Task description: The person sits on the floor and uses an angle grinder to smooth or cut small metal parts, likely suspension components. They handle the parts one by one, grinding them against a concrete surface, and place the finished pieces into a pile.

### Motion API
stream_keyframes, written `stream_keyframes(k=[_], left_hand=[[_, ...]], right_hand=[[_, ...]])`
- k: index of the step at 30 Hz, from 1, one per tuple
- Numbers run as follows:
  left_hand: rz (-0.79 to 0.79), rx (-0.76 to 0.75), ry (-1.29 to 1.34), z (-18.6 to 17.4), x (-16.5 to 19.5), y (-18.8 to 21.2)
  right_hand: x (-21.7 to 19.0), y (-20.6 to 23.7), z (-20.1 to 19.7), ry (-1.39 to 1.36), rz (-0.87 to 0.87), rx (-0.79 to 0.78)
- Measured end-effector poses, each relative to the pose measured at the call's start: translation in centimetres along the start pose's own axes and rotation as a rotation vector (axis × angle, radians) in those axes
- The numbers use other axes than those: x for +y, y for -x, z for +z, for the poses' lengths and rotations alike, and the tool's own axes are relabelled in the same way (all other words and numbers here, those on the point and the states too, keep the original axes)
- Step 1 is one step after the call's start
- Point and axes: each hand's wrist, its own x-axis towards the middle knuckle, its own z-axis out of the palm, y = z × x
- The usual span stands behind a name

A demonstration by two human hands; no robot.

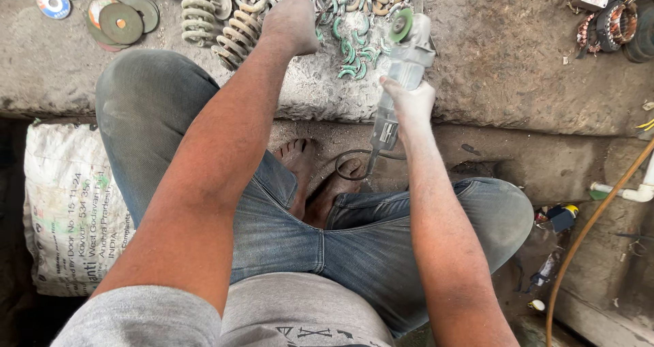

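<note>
My right hand (409, 102) grips the body of a grey angle grinder (402, 68), whose green disc (400, 25) points away from me over a dusty concrete ledge (490, 68). My left hand (291, 23) is closed and rests among a pile of small curved metal pieces with green paint (354, 54); what it holds is hidden. The grinder's black cable (354, 160) loops down by my bare feet (310, 177). I sit with knees spread, wearing jeans.
Coil springs (197, 10) and more hooks lie at the ledge's back. Worn grinding discs (119, 21) sit at the far left. Motor stators with copper windings (616, 20) are at the far right. A white printed sack (68, 211) stands left; an orange hose (586, 238) and white pipe (637, 194) right.
</note>
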Motion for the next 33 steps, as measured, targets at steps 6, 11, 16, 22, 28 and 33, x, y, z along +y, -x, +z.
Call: stream_keyframes(k=[6,11,16,22,28,33], left_hand=[[0.186,0.089,0.021,0.6,0.4,0.1],[0.271,-0.299,0.122,0.8,2.2,2.2],[0.152,-0.596,0.107,2.2,3.2,3.7],[0.031,-0.211,0.035,1.2,0.8,0.1],[0.111,0.111,0.247,1.4,1.2,0.4],[0.154,-0.007,0.104,2.8,2.0,1.9]], right_hand=[[0.0,-1.7,-2.3,-0.276,-0.065,0.070],[0.5,-2.4,-4.0,-0.446,-0.130,0.088],[1.0,-2.4,-4.2,-0.481,-0.164,0.124],[1.0,-2.1,-4.1,-0.410,-0.147,0.101],[-0.1,-1.4,-3.7,-0.385,-0.153,0.088],[-0.5,-0.9,-2.8,-0.340,-0.140,0.066]])
